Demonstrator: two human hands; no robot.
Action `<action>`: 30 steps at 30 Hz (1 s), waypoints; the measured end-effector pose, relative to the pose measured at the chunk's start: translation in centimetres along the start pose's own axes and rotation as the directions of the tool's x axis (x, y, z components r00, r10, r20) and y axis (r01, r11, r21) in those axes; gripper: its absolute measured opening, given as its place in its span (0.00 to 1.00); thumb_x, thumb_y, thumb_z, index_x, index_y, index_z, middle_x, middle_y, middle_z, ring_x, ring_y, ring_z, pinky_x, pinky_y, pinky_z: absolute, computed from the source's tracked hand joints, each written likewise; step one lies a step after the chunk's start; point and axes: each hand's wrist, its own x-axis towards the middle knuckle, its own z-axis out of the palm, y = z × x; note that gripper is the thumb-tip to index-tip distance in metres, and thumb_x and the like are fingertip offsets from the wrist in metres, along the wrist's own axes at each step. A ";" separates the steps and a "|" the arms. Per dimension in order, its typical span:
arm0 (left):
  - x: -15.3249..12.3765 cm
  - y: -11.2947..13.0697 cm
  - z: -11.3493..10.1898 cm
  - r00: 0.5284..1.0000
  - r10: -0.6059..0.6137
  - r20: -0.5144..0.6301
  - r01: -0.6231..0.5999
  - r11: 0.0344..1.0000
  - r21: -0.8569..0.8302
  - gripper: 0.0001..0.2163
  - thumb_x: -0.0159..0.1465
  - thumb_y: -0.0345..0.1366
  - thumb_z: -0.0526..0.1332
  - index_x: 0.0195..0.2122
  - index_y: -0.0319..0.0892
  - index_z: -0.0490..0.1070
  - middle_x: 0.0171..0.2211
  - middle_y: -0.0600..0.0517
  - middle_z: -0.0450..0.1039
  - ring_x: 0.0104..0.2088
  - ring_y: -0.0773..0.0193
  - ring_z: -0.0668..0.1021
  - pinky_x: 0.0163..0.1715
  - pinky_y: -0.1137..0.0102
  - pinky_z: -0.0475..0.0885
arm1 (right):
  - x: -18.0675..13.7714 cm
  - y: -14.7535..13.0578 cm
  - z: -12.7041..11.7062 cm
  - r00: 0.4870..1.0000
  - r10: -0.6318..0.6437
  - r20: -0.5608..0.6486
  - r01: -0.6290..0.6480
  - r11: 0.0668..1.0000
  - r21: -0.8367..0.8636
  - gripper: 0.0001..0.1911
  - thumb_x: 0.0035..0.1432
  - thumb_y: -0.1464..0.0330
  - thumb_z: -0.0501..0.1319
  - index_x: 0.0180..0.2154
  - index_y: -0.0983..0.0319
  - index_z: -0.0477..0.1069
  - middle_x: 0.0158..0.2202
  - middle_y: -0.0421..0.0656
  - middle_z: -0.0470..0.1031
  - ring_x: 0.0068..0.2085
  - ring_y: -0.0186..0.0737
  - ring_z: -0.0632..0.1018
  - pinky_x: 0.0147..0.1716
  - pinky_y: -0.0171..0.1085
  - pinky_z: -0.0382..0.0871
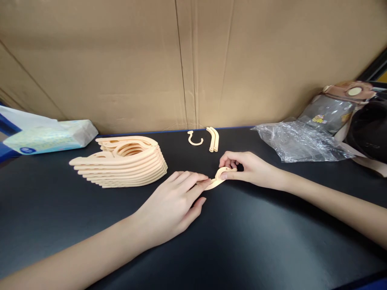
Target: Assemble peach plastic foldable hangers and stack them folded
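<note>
A cream plastic folding hanger piece [218, 179] with a curved body lies low over the black table, between my hands. My right hand [246, 168] pinches its right end, thumb in front and the other fingers curled behind. Outstretched fingertips of my left hand [178, 199] rest on the piece's left end, partly covering it; the left thumb is held apart from it. Further back lie a loose cream hook [195, 139] and a couple of slim curved arms [214, 139] side by side. Left of my hands stands a neat stack of cream hangers [121, 163].
A pack of tissues [51, 137] lies at the back left. Crumpled clear plastic wrap [299, 141] is at the right, beside a transparent bottle [329, 108] with a brown lid and a dark object [369, 129]. A cardboard wall [136, 72] closes off the table's back edge.
</note>
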 end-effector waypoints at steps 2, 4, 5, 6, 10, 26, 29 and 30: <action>-0.2 -0.1 0.0 0.999 0.027 0.017 -0.027 0.999 0.020 0.15 0.71 0.31 0.51 0.57 0.39 0.67 0.50 0.47 0.73 0.47 0.56 0.74 0.49 0.60 0.68 | -0.1 0.2 0.3 0.999 -0.027 -0.040 0.027 1.000 -0.012 0.14 0.61 0.55 0.62 0.38 0.60 0.69 0.30 0.36 0.70 0.31 0.34 0.69 0.32 0.34 0.61; -0.4 -0.2 0.0 0.998 0.053 0.019 -0.054 0.998 0.045 0.16 0.71 0.32 0.50 0.59 0.41 0.65 0.51 0.48 0.73 0.49 0.57 0.74 0.53 0.58 0.65 | -0.1 0.3 0.4 0.998 -0.040 -0.052 0.039 0.999 -0.015 0.13 0.62 0.56 0.61 0.38 0.60 0.69 0.31 0.36 0.71 0.32 0.34 0.69 0.33 0.34 0.61; -0.4 -0.3 0.0 0.998 0.065 0.013 -0.065 0.996 0.055 0.17 0.72 0.32 0.49 0.60 0.41 0.64 0.51 0.48 0.73 0.49 0.57 0.74 0.55 0.57 0.64 | -0.1 0.3 0.5 0.998 -0.046 -0.052 0.045 0.999 -0.018 0.13 0.62 0.56 0.61 0.37 0.60 0.69 0.31 0.36 0.71 0.32 0.34 0.69 0.33 0.34 0.61; -0.4 -0.3 0.0 0.997 0.071 0.012 -0.071 0.995 0.064 0.17 0.72 0.32 0.49 0.60 0.41 0.64 0.51 0.48 0.74 0.50 0.58 0.74 0.55 0.57 0.63 | -0.1 0.4 0.5 0.997 -0.053 -0.051 0.052 0.998 -0.026 0.13 0.62 0.56 0.61 0.36 0.60 0.69 0.31 0.36 0.71 0.32 0.34 0.69 0.33 0.34 0.61; -0.3 -0.2 -0.1 0.996 0.087 0.022 -0.088 0.991 0.098 0.17 0.72 0.32 0.49 0.60 0.38 0.65 0.52 0.47 0.75 0.49 0.56 0.76 0.53 0.56 0.65 | -0.2 0.4 0.4 0.995 -0.085 -0.050 0.081 0.993 -0.080 0.13 0.63 0.57 0.60 0.36 0.60 0.70 0.30 0.36 0.70 0.31 0.33 0.68 0.33 0.34 0.60; -0.5 -0.2 0.0 0.997 0.065 -0.050 -0.063 0.997 0.050 0.16 0.71 0.30 0.51 0.57 0.39 0.69 0.53 0.49 0.76 0.51 0.58 0.77 0.56 0.57 0.65 | -0.5 0.3 -0.6 0.982 -0.169 0.088 0.172 0.985 -0.033 0.13 0.68 0.60 0.54 0.44 0.61 0.71 0.37 0.40 0.73 0.35 0.34 0.69 0.37 0.36 0.64; -0.5 -0.2 0.1 0.995 0.076 -0.062 -0.072 0.995 0.064 0.16 0.71 0.29 0.51 0.56 0.39 0.70 0.52 0.48 0.77 0.50 0.57 0.78 0.55 0.55 0.66 | -0.5 0.3 -0.8 0.979 -0.180 0.099 0.184 0.982 -0.032 0.11 0.66 0.60 0.57 0.43 0.60 0.71 0.39 0.40 0.73 0.36 0.35 0.69 0.39 0.37 0.65; -0.6 -0.2 0.1 0.995 0.082 -0.060 -0.078 0.995 0.069 0.15 0.70 0.29 0.51 0.56 0.39 0.70 0.52 0.48 0.77 0.50 0.57 0.78 0.54 0.55 0.67 | -0.5 0.3 -0.9 0.979 -0.176 0.099 0.179 0.983 -0.030 0.11 0.65 0.60 0.58 0.43 0.60 0.71 0.39 0.40 0.73 0.36 0.35 0.69 0.39 0.37 0.65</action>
